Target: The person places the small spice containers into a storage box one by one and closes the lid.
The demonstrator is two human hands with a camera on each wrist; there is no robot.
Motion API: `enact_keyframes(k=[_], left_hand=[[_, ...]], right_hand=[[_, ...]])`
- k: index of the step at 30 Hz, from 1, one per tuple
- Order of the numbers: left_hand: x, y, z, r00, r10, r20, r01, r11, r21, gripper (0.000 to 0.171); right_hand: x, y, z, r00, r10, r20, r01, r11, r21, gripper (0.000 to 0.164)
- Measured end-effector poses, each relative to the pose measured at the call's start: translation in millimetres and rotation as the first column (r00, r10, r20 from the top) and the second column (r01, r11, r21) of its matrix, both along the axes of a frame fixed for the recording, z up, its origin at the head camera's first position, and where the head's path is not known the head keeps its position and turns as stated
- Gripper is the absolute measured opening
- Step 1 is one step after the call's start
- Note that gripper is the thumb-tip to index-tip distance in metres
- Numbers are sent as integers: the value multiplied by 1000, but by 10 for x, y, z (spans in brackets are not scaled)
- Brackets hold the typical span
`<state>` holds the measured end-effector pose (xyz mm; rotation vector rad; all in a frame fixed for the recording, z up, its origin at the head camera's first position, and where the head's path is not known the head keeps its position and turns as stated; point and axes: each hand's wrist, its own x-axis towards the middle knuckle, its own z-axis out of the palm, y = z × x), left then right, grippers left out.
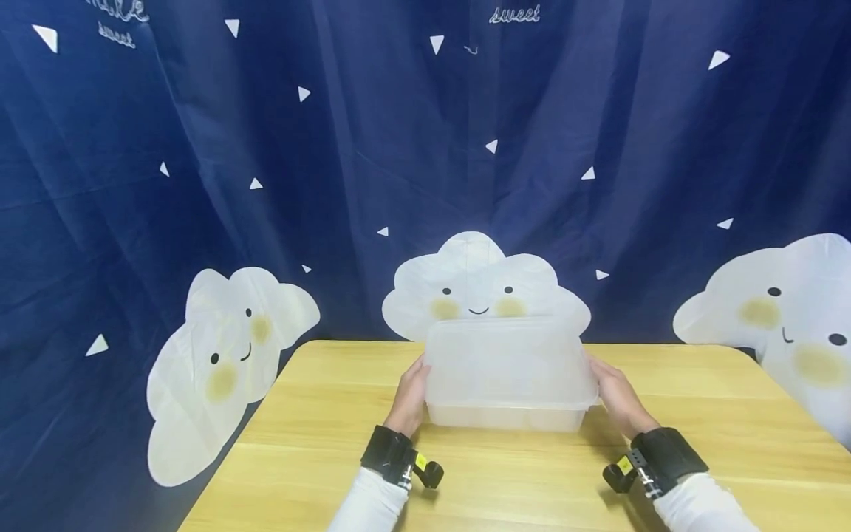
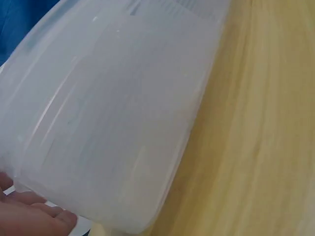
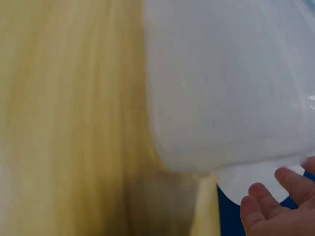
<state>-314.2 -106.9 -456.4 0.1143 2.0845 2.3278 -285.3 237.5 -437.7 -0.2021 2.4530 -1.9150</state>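
A translucent white plastic storage box [image 1: 512,362] with a lid is held between both hands over the wooden table. At its left end, my left hand [image 1: 410,395] holds the side near the rim. My right hand [image 1: 617,395] holds the opposite end. In the left wrist view, the fingers [image 2: 37,211] show at the box's lower left edge. In the right wrist view the box [image 3: 226,88] fills the upper right, with several fingers [image 3: 266,201] bent beside its rim. Both thumbs are hidden in the wrist views.
The light wooden table [image 1: 319,414] has rounded far corners. Behind it hangs a dark blue curtain [image 1: 412,133] printed with white triangles and smiling clouds. A black strap with a small camera [image 1: 392,458] sits on each wrist.
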Motion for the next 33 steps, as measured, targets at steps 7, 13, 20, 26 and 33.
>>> enact_keyframes(k=[7,13,20,26,33], left_hand=[[9,-58,79,1000,-8,-30,10,997,73,48],[5,-88,85,999,-16,-33,19,995,99,49],[-5,-93,126,991,36,-127,-17,989,149,45],[47,-78,264,974,47,-222,-17,991,135,46],[127,-49,478,945,47,-323,4,988,158,51]], right_hand=[[-16,82,115,998,0,-55,2,999,49,52],[-21,118,146,996,-1,-84,-1,1000,-25,53],[15,163,184,976,86,-199,-113,985,-127,59],[29,140,306,948,19,-316,-40,997,-60,46],[32,33,440,874,-207,-440,253,966,47,41]])
